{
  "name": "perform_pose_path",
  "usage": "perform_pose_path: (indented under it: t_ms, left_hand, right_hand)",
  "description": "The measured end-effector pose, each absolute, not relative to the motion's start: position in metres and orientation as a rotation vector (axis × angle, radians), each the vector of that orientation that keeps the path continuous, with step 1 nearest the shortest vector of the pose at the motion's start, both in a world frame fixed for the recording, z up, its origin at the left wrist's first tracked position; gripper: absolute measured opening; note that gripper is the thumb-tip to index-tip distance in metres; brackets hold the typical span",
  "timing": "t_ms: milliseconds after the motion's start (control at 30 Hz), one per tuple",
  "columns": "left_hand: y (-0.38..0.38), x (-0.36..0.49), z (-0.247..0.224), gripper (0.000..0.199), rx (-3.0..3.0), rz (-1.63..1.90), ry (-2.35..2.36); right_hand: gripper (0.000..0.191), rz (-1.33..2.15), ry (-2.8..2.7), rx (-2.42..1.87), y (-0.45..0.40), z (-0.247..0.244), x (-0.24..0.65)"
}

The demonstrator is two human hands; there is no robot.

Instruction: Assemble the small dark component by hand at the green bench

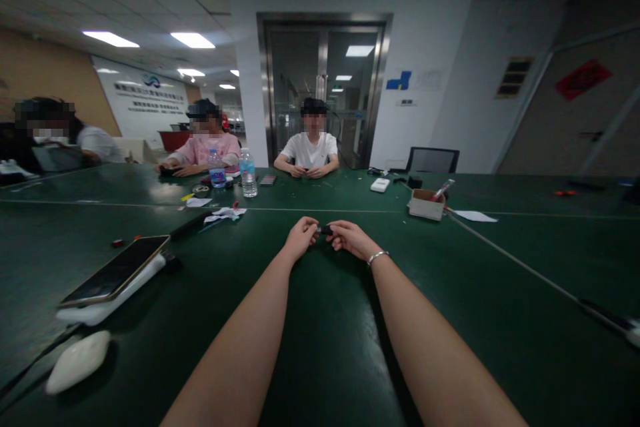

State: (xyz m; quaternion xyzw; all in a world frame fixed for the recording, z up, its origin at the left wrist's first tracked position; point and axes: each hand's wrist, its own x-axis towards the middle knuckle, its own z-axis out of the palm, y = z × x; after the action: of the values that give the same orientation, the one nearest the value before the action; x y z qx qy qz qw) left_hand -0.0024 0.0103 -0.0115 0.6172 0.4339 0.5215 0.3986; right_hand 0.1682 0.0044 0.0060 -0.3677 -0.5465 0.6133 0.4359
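Observation:
In the middle of the head view, both my hands meet over the green table (330,320) around a small black object with a silvery end (325,230). It is too small to name; it could be a small plug or stick. My left hand (301,239) pinches the silvery end on the left. The black end sits between the closed thumb and fingers of my right hand (349,238), which has a silver bracelet at its wrist. Fingertips cover part of the object.
A phone (117,270) rests on a white block at left, beside a pale mouse-like object (79,361). Two bottles (247,173), paper scraps (225,214) and a small cardboard box (427,205) stand farther off. A cable (515,257) crosses the right side. Several people sit across the table.

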Motion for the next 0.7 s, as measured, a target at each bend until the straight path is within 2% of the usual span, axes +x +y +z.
perform_pose_path:
  t_ms: [200,367,500,700]
  left_hand:
    - [0.0116,-0.0028,-0.0136,0.021,1.618,1.264,1.083]
    - [0.0104,-0.0013,-0.0099,0.022,1.595,1.201,1.099]
    - [0.007,-0.0004,-0.006,0.014,1.555,1.157,1.103]
    - [0.0065,-0.0021,-0.007,0.017,1.581,1.126,1.079]
  right_hand:
    - [0.019,1.574,-1.316,-0.869,0.0044,0.0045,0.1717]
    - [0.014,1.575,-1.273,-0.883,0.0067,0.0031,0.171]
    - [0.013,1.571,-1.261,-0.871,0.0067,0.003,0.1712]
    - [0.01,1.558,-1.247,-0.868,0.0056,0.0028,0.1714]
